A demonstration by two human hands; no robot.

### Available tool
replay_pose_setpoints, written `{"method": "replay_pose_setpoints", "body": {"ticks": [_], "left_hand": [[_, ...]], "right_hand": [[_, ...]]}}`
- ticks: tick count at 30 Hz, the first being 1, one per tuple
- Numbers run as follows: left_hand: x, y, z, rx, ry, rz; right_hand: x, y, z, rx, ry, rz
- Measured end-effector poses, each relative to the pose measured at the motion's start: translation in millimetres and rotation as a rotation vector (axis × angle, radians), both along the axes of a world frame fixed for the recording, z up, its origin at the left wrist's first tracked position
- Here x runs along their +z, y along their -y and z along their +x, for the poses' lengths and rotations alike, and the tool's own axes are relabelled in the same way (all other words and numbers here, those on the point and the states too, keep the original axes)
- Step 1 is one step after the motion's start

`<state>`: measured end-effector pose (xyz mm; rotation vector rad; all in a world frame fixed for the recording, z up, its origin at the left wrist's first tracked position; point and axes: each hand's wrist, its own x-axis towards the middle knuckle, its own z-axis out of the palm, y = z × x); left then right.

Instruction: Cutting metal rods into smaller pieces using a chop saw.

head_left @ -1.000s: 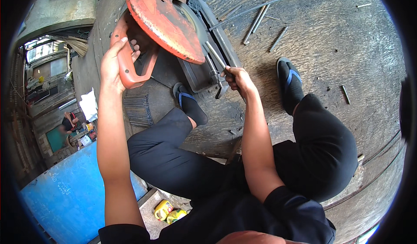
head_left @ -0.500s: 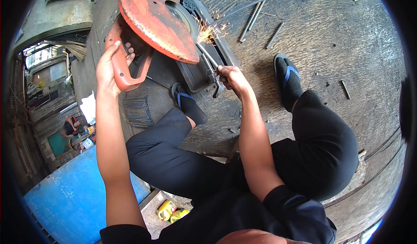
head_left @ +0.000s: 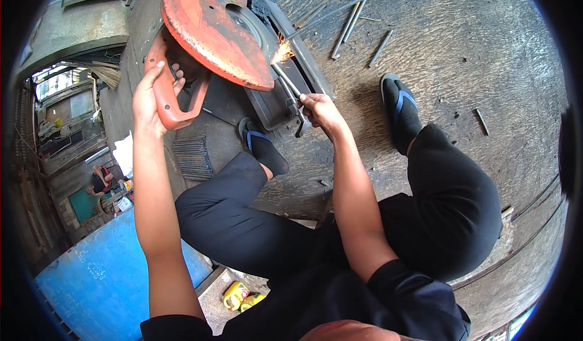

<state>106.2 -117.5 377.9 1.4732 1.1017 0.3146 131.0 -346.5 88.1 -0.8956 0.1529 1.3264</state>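
An orange, scuffed cut-off saw stands in front of me, its guard covering most of the disc. My left hand is closed around the saw's orange loop handle. With its fingers pinched, my right hand holds a thin metal rod, whose far end reaches the disc's edge beside the guard. Orange sparks fly from that spot. Beneath lies the saw's dark metal base, with a clamp handle close under my right hand.
Several cut rods lie on the worn floor at the far right. A bundle of dark rods rests near my left foot. My sandalled feet flank the saw base. A blue panel is at lower left; another person sits beyond it.
The spray of sparks has become smaller. The saw's guard and handle sit slightly further left and lower, and my right hand has shifted a little left with the rod.
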Motion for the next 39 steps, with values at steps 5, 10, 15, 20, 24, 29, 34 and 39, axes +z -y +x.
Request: {"method": "replay_pose_setpoints", "body": {"ticks": [5, 10, 15, 20, 24, 29, 34, 39], "left_hand": [[-1, -3, -1, 0.012, 0.003, -0.019], [2, -1, 0, 0.013, 0.004, -0.022], [1, 0, 0, 0.004, 0.011, -0.025], [1, 1, 0, 0.002, 0.008, -0.023], [1, -2, -3, 0.000, 0.012, -0.037], [0, 6, 4, 0.002, 0.002, 0.030], [0, -6, -3, -0.017, -0.071, 0.078], [0, -9, -2, -0.034, -0.166, 0.148]], "right_hand": [[3, 0, -1, -0.011, 0.015, -0.027], [3, -3, -4, -0.026, 0.054, -0.047], [3, -3, -6, -0.044, 0.117, -0.072], [-2, -7, -7, -0.060, 0.234, -0.136], [3, -10, -6, -0.006, 0.489, -0.266], [-3, -4, -4, -0.126, 0.066, -0.105], [-1, 5, 3, -0.094, -0.160, -0.016], [3, 6, 7, -0.026, -0.272, 0.013]]}}
